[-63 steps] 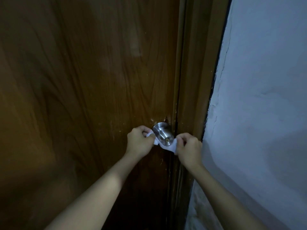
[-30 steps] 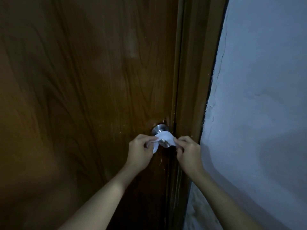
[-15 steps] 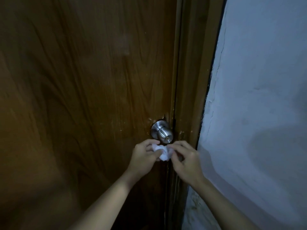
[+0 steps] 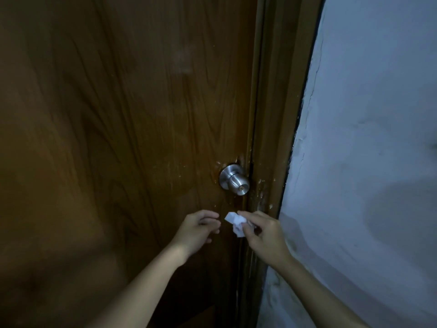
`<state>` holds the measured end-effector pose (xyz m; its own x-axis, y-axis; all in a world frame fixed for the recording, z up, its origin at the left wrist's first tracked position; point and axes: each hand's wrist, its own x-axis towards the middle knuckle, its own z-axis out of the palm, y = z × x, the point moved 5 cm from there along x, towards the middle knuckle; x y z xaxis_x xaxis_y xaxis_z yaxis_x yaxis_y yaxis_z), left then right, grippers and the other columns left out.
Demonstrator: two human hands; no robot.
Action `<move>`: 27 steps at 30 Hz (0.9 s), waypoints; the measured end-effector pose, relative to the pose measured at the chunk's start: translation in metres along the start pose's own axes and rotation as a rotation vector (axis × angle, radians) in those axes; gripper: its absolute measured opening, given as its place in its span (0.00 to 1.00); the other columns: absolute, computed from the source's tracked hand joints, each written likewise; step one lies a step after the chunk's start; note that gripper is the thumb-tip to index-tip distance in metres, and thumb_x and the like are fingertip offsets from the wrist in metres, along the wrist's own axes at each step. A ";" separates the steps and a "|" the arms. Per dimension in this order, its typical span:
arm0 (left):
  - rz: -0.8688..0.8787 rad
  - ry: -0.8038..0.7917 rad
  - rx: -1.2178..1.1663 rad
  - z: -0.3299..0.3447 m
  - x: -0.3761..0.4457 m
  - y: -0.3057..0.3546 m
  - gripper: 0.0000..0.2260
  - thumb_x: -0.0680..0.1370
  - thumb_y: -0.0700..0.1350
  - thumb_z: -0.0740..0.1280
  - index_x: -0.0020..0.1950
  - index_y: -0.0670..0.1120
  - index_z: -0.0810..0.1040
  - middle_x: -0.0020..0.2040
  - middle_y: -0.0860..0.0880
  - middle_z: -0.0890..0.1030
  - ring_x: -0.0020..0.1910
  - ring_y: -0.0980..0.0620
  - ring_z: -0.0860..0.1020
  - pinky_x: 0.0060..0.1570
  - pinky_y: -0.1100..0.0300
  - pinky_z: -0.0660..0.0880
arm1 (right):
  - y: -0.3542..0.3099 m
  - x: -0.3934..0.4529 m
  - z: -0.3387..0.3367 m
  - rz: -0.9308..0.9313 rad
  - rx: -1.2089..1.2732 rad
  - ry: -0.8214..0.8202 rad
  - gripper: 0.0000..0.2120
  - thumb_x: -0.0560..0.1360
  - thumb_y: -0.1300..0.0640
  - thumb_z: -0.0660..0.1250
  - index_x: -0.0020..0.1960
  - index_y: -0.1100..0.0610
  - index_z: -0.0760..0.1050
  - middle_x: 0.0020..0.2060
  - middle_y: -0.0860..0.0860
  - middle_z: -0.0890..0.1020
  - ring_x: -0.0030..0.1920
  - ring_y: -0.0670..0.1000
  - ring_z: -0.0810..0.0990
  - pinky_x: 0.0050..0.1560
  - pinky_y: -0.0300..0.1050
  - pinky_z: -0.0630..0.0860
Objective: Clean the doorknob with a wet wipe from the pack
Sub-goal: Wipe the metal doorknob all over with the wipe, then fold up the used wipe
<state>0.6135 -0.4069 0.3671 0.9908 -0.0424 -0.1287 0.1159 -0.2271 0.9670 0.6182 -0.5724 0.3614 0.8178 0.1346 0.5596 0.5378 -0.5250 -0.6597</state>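
A round steel doorknob (image 4: pixel 234 181) sticks out of the brown wooden door (image 4: pixel 123 129) near its right edge, fully uncovered. Below the knob, my right hand (image 4: pixel 262 233) pinches a crumpled white wet wipe (image 4: pixel 235 223) between thumb and fingers. My left hand (image 4: pixel 197 229) hovers just left of the wipe, fingers loosely curled and apart, holding nothing. Both hands are clear of the knob. The wipe pack is out of view.
The brown door frame (image 4: pixel 281 114) runs down right of the door. A rough pale blue-grey wall (image 4: pixel 366 162) fills the right side. Light scuffs and chips mark the wood around the knob.
Both hands came down off the knob with the wipe, bunching it up. My left hand has let go of it; only my right hand holds it now.
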 end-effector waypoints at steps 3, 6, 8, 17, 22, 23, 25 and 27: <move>-0.012 -0.029 0.048 0.015 -0.018 0.008 0.08 0.76 0.43 0.65 0.55 0.51 0.76 0.50 0.52 0.80 0.52 0.54 0.78 0.46 0.61 0.76 | -0.006 -0.010 -0.014 0.026 0.059 -0.001 0.13 0.73 0.62 0.66 0.58 0.58 0.77 0.40 0.45 0.77 0.44 0.33 0.75 0.39 0.24 0.69; 0.026 -0.057 0.035 0.030 -0.036 0.020 0.08 0.75 0.46 0.66 0.53 0.54 0.76 0.54 0.52 0.80 0.54 0.55 0.77 0.46 0.61 0.75 | -0.013 -0.019 -0.023 0.061 0.113 -0.018 0.14 0.74 0.61 0.65 0.59 0.57 0.77 0.40 0.41 0.75 0.43 0.34 0.75 0.38 0.25 0.71; 0.047 -0.062 0.025 0.043 -0.050 0.025 0.10 0.75 0.47 0.67 0.55 0.53 0.76 0.54 0.52 0.80 0.54 0.54 0.78 0.47 0.61 0.76 | -0.021 -0.030 -0.033 0.056 0.141 -0.038 0.14 0.74 0.59 0.65 0.60 0.56 0.76 0.41 0.42 0.76 0.43 0.35 0.76 0.39 0.27 0.72; 0.115 0.099 -0.046 0.112 -0.153 0.027 0.07 0.74 0.38 0.67 0.46 0.50 0.79 0.47 0.47 0.81 0.45 0.53 0.80 0.39 0.64 0.76 | -0.047 -0.121 -0.106 0.095 0.319 -0.169 0.12 0.73 0.62 0.66 0.55 0.53 0.79 0.49 0.50 0.83 0.48 0.43 0.81 0.46 0.34 0.78; 0.125 0.108 -0.089 0.146 -0.198 0.025 0.08 0.73 0.34 0.67 0.41 0.47 0.79 0.42 0.47 0.81 0.40 0.55 0.80 0.41 0.64 0.78 | -0.051 -0.162 -0.145 0.154 0.455 -0.115 0.15 0.69 0.70 0.69 0.45 0.51 0.83 0.40 0.51 0.85 0.42 0.48 0.83 0.44 0.47 0.81; 0.117 0.099 -0.090 0.153 -0.206 0.024 0.08 0.73 0.34 0.67 0.42 0.46 0.80 0.42 0.47 0.81 0.41 0.54 0.80 0.42 0.63 0.79 | -0.050 -0.171 -0.152 0.197 0.490 -0.112 0.15 0.69 0.70 0.69 0.44 0.51 0.84 0.39 0.49 0.85 0.42 0.50 0.83 0.44 0.51 0.81; 0.119 0.076 -0.101 0.167 -0.220 0.022 0.08 0.73 0.34 0.67 0.41 0.46 0.80 0.42 0.46 0.81 0.42 0.52 0.80 0.44 0.61 0.79 | -0.045 -0.189 -0.163 0.265 0.530 -0.115 0.14 0.68 0.69 0.70 0.41 0.50 0.84 0.38 0.49 0.85 0.42 0.53 0.83 0.45 0.56 0.81; 0.133 0.076 -0.105 0.174 -0.230 0.020 0.08 0.72 0.33 0.68 0.40 0.46 0.80 0.41 0.45 0.81 0.41 0.52 0.80 0.43 0.62 0.78 | -0.043 -0.203 -0.171 0.308 0.555 -0.112 0.12 0.68 0.68 0.71 0.39 0.50 0.84 0.38 0.48 0.85 0.41 0.54 0.83 0.45 0.57 0.81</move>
<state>0.3755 -0.5714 0.3782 0.9999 0.0090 0.0147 -0.0135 -0.1214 0.9925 0.3937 -0.7210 0.3624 0.9519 0.1496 0.2674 0.2767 -0.0449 -0.9599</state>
